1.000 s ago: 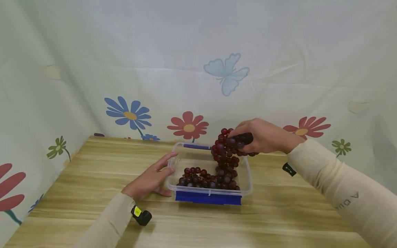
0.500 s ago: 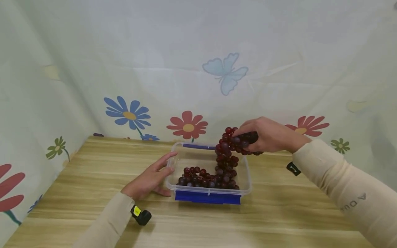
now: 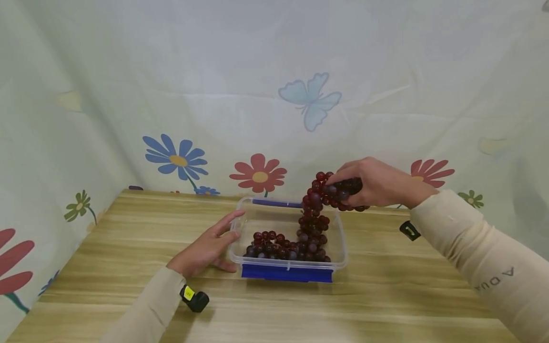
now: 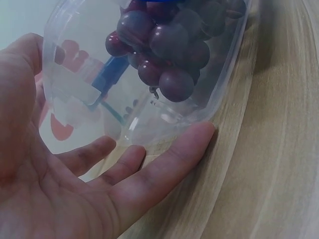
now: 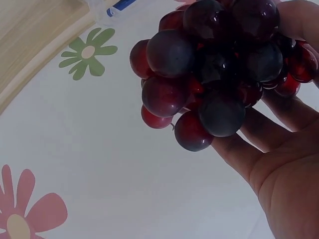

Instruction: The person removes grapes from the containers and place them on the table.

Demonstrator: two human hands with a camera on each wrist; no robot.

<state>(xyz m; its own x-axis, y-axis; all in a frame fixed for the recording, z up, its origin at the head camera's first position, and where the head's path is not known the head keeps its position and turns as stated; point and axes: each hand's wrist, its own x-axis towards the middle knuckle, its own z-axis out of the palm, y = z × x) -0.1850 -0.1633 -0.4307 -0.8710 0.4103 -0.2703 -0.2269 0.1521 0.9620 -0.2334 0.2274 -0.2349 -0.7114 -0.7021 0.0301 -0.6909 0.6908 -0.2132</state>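
My right hand grips a bunch of dark red grapes above the back right corner of a clear plastic container. In the right wrist view the bunch lies between thumb and fingers. Its lower part hangs down into the container, where more dark grapes lie along the front and right side; whether they are one bunch I cannot tell. My left hand lies at the container's left side, fingers spread. In the left wrist view its fingertips touch or nearly touch the clear wall.
The container stands without a lid on a wooden table, a blue clip folded down at its front. Behind the table hangs a white cloth printed with flowers and a butterfly.
My right hand has moved a little to the right and slightly up, drawing the held grapes with it. The left hand and the container have stayed in place.
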